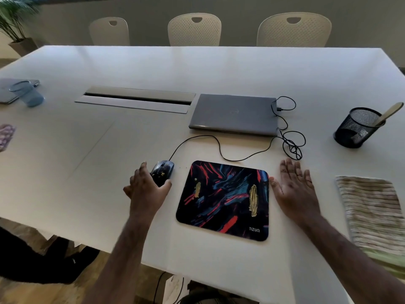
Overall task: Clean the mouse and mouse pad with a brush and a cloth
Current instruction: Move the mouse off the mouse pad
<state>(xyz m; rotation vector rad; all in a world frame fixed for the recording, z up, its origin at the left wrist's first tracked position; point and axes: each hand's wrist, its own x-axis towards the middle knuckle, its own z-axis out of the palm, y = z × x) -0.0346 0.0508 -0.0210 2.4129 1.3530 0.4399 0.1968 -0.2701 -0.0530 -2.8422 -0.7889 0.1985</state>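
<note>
A dark wired mouse [163, 170] with yellowish specks sits on the white table, left of the mouse pad. My left hand [145, 189] cups its near side, thumb and fingers around it. The mouse pad [223, 200], black with red and blue streaks, carries two yellowish smears. Flat on the table just right of the pad lies my right hand [292, 187], fingers spread, holding nothing. A striped cloth [372, 211] lies further right. The brush handle [389, 113] sticks out of a black mesh cup [357, 128] at the far right.
A closed grey laptop [234, 114] lies behind the pad, with the mouse cable [289, 141] coiled to its right. A cable slot [135, 99] is set in the table's middle. A blue glass [27, 94] stands far left. Chairs line the far edge.
</note>
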